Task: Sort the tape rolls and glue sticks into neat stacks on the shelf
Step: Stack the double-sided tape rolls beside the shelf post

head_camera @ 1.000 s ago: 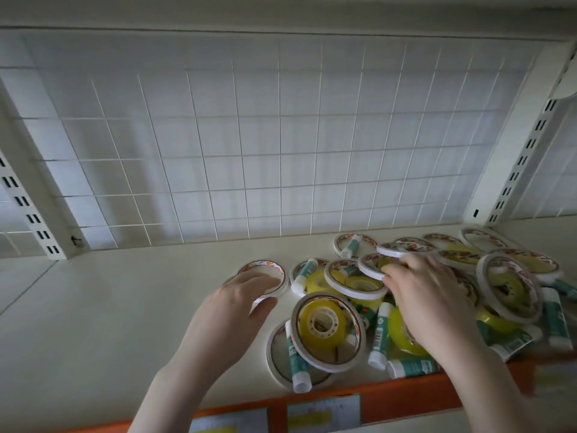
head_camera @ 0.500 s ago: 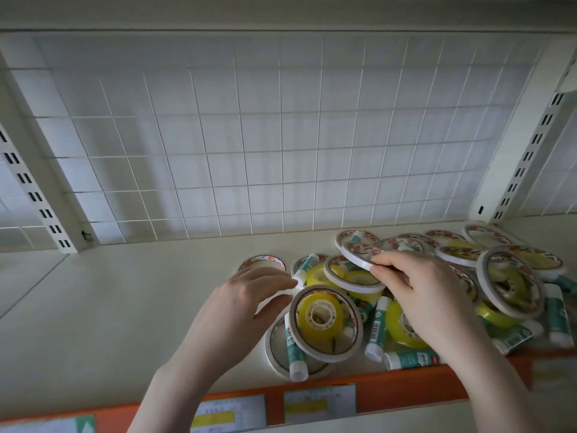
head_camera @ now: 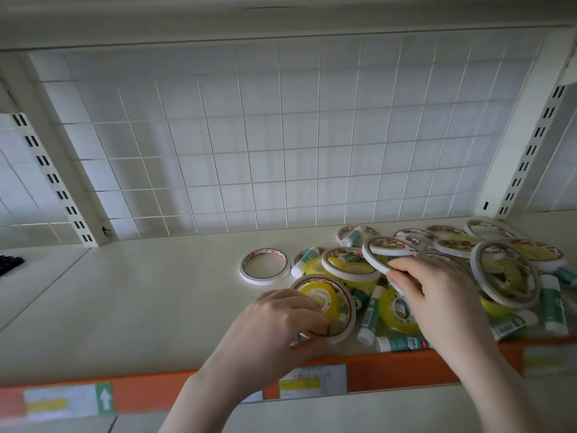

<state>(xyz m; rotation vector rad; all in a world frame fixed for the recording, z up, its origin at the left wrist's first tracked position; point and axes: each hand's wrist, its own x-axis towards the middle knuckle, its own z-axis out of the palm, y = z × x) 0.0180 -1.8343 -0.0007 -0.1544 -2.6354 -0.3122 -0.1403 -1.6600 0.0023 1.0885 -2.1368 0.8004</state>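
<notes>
A jumble of tape rolls and glue sticks lies on the cream shelf, right side, and both hands are in it. The left hand curls round a white ring roll with a yellow tape roll inside. The right hand pinches a thin white tape ring, tilted above the pile. One white ring lies flat, apart, just left.
</notes>
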